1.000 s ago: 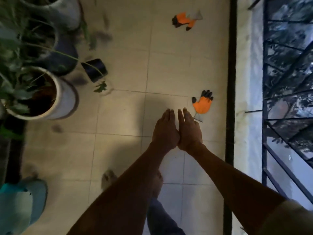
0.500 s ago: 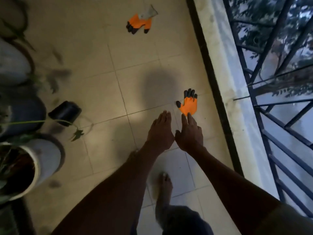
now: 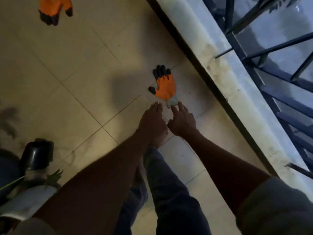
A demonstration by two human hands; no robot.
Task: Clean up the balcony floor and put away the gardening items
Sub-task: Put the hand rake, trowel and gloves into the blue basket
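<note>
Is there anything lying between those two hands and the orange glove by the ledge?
Nothing visible. The nearer glove lies flat on bare tile, its pale cuff pointing at the person. The right hand has its fingertips at the cuff's edge, and the left hand reaches beside it. A second glove lies far off, out of the way.

Open floor [image 3: 76, 73] across the middle, between near glove [image 3: 165, 87] and far glove [image 3: 52, 10]. Bare tile left of the near glove, shadowed only. Hemmed on the right by a dark strip and raised ledge [image 3: 220, 65], with railing [image 3: 254, 65] beyond. Both hands just short of the glove's cuff, nothing between. Blocked lower left by a toppled black pot [image 3: 38, 155] and a pale planter [image 3: 28, 200].
</note>
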